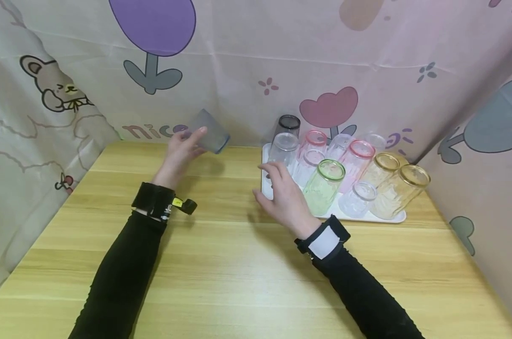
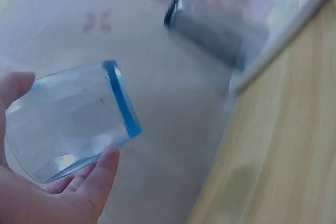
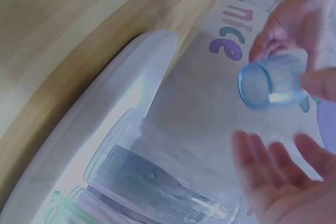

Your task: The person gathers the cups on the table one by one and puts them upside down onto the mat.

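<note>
A blue-tinted glass (image 1: 211,131) hangs tilted above the table's back left, gripped between the thumb and fingers of my left hand (image 1: 180,155). Its blue band (image 2: 123,98) points away from the palm in the left wrist view. My right hand (image 1: 289,203), fingers apart and loosely bent, hovers by the left side of a white tray (image 1: 265,186) and holds nothing. Close beyond that hand on the tray are a clear glass (image 1: 284,143) and a green-rimmed glass (image 1: 325,186). Some of the clear glass is hidden by the fingers.
More glasses crowd the tray: a dark grey one (image 1: 289,123), pink-rimmed ones (image 1: 359,153), amber ones (image 1: 402,190) and a small clear one (image 1: 357,198). Behind the wooden table (image 1: 222,263) hangs a printed curtain (image 1: 230,56), with another at the right.
</note>
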`<state>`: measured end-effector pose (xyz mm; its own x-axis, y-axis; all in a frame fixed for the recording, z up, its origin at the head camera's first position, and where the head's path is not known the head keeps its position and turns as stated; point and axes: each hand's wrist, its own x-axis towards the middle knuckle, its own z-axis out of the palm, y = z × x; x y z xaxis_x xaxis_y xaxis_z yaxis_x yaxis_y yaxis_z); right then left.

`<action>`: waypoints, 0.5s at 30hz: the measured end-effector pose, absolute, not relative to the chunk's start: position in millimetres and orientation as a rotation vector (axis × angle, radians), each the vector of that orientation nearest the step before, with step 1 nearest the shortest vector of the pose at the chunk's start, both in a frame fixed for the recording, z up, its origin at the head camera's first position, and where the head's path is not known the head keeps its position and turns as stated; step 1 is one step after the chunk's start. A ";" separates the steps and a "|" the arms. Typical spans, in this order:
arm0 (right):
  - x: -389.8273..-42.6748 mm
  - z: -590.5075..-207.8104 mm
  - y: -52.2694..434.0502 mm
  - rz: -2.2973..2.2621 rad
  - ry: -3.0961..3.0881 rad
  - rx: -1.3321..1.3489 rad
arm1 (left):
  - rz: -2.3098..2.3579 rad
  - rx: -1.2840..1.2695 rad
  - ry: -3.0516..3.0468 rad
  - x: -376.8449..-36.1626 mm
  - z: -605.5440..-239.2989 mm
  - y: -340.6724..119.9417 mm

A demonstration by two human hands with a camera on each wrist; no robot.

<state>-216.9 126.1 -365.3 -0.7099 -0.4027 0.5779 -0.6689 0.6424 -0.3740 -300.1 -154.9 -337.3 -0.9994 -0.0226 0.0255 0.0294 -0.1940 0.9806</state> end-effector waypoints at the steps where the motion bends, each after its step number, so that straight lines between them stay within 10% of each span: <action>1: -217.4 -365.6 125.4 0.817 -2.371 0.852 | -2.461 -0.060 -1.942 -298.0 -335.7 -150.4; 15: -218.8 -362.4 117.9 0.885 -1.962 0.804 | -2.965 -0.628 -1.770 -270.0 -331.5 -93.1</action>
